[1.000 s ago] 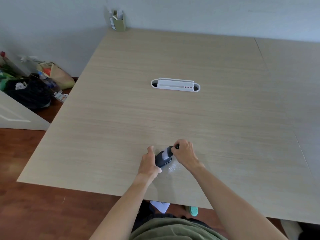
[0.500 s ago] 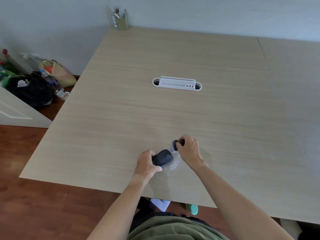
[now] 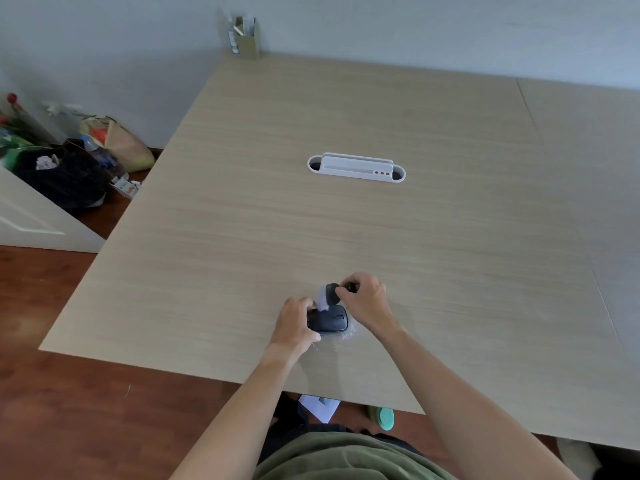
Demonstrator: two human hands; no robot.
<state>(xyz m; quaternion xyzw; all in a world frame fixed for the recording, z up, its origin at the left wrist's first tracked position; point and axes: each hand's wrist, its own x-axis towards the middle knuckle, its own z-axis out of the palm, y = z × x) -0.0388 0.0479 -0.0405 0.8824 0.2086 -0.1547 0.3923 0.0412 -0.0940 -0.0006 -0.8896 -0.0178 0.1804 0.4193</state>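
Observation:
A black computer mouse (image 3: pixel 331 319) lies on the light wooden table (image 3: pixel 346 230) near its front edge. My left hand (image 3: pixel 297 320) grips the mouse from its left side. My right hand (image 3: pixel 364 301) holds a small black brush (image 3: pixel 331 293) with white bristles by its handle. The bristles touch the far left part of the mouse. Pale specks of dust or crumbs (image 3: pixel 348 335) lie on the table just right of and in front of the mouse.
A white cable port (image 3: pixel 356 167) is set into the table's middle. A small green box with items (image 3: pixel 246 36) stands at the far corner by the wall. Bags and clutter (image 3: pixel 69 164) sit on the floor to the left.
My left hand turned the mouse so its top faces up and shifted it slightly right. My right hand brought the brush back down onto the mouse.

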